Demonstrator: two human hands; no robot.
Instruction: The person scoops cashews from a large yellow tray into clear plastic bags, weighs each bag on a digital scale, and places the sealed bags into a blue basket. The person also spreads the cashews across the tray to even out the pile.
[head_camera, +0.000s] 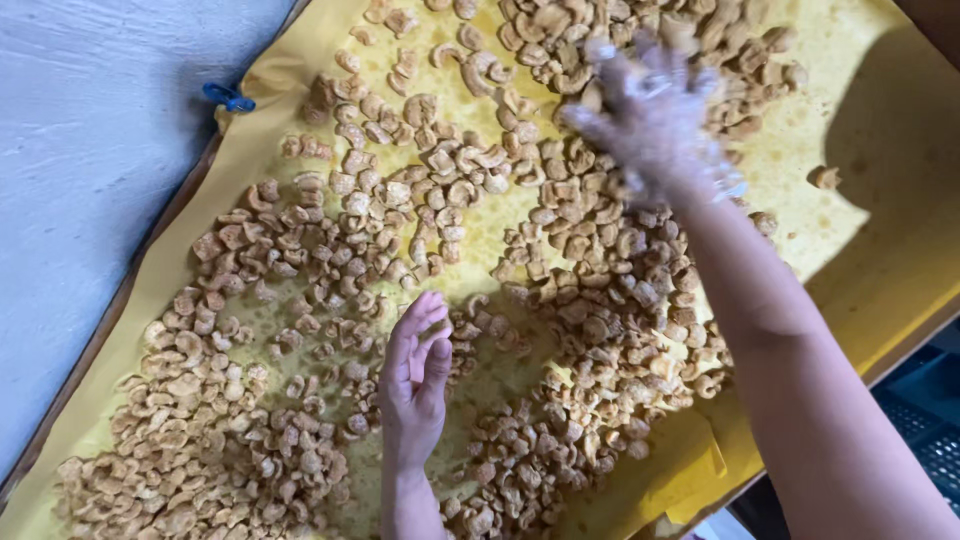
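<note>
I have both hands over the yellow sheet (880, 270), which is strewn with pale brown curled snack pieces (440, 190). They lie thick across its middle and toward the near left corner, thinner toward the far right corner. My left hand (415, 375) stands edge-on near the sheet's near edge, fingers straight and together, gripping nothing, beside a gap in the spread. My right hand (650, 115) is blurred over the pile at the far edge, fingers spread; I cannot tell whether it holds any pieces. To do this well I judge light, flat sweeps best, nudging pieces into the bare patches without crushing or heaping them. One stray piece (824, 177) sits alone toward the right edge. A blue clip (228, 97) pins the sheet's left edge, a white surface (90, 170) runs beyond it, and a dark crate (925, 410) sits off the near right edge.
</note>
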